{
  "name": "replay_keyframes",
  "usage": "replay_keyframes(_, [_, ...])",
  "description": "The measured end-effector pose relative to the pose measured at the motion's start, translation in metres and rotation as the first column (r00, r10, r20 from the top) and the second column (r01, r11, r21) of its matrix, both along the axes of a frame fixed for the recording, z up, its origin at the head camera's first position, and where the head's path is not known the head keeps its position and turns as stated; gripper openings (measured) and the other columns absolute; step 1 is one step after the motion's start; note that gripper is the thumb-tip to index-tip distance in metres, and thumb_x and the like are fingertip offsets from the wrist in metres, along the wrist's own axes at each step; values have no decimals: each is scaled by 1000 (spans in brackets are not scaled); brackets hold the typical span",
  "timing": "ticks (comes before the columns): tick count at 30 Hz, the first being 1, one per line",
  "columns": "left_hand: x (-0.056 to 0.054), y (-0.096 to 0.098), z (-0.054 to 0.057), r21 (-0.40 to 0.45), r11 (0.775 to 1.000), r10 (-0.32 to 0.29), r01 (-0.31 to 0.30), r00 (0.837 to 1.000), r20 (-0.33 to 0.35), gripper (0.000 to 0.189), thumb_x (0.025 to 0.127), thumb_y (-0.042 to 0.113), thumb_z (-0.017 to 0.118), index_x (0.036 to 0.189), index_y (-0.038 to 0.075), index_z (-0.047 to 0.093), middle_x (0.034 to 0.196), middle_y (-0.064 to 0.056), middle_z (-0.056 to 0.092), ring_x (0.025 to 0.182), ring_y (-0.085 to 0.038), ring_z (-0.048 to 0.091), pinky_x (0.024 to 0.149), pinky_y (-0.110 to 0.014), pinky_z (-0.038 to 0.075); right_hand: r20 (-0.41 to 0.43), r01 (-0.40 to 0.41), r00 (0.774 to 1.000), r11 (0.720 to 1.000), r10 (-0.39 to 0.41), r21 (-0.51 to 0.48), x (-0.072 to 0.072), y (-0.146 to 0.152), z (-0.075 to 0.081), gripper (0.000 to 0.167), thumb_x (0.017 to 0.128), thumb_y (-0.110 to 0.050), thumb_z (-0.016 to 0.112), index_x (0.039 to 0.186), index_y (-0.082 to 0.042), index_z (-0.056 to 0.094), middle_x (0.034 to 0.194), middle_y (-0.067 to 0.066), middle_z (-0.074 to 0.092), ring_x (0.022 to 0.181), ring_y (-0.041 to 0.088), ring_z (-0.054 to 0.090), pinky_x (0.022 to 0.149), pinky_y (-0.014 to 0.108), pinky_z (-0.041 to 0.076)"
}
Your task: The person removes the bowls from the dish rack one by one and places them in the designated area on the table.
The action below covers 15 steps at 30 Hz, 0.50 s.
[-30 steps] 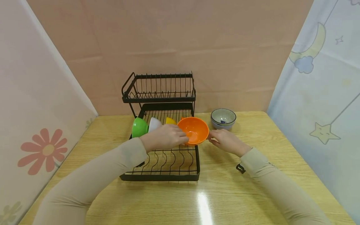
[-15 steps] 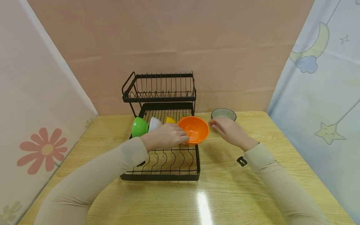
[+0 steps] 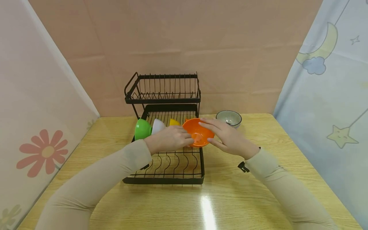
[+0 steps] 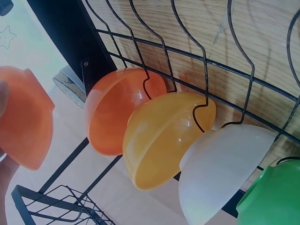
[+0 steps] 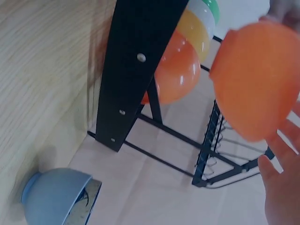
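My left hand (image 3: 172, 139) grips the left side of an orange bowl (image 3: 198, 138), whose opening tilts toward the head camera. At its right side my right hand (image 3: 230, 139) has straight, spread fingers that overlap the opening in the head view; whether they touch the bowl I cannot tell. Below, a second orange bowl (image 4: 117, 112), a yellow bowl (image 4: 168, 136), a white bowl (image 4: 229, 164) and a green bowl (image 4: 272, 197) lean on their sides in a row in the black dish rack (image 3: 164, 181). My left hand partly covers this row in the head view.
A speckled grey bowl (image 3: 230, 117), bluish outside, stands on the wooden table (image 3: 161, 207) right of the rack, with something small and dark inside. The rack's raised upper tier (image 3: 162, 101) is at the back. A black buckle (image 3: 243, 166) hangs by the right sleeve.
My right hand lifted from the bowl's right edge toward the grey bowl, then came back left with fingers spread over the orange bowl's opening. My left hand and the held bowl have hardly moved.
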<state>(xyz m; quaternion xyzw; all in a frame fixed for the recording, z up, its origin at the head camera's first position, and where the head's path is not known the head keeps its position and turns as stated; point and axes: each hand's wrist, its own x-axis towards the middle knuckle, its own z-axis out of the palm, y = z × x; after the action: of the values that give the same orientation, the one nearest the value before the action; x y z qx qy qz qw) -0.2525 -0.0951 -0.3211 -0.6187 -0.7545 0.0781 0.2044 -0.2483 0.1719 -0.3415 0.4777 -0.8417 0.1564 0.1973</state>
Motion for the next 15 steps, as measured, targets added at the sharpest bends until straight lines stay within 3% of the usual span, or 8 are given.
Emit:
replay_keyframes(6, [-1,1,0,5,1000,-14,14,999,-31,14,91,27,67,100,16,67,99,2,74,90,-12,70,86,-27,54,-60,-89,994,994,93,66,2,-9,-6,51,99,-38,52,141,-9,48,149,10,44,138,28,39,119,46,18])
replay_keyframes(15, [-2,2,0,8,999,-34,34,999,-32,11,92,26,66,95,16,65,98,4,74,90,-10,70,88,-28,54,-156,-131,977,985,148,110,-2,-15,-14,44,91,-32,67,127,-10,60,129,4,62,127,24,52,115,50,27])
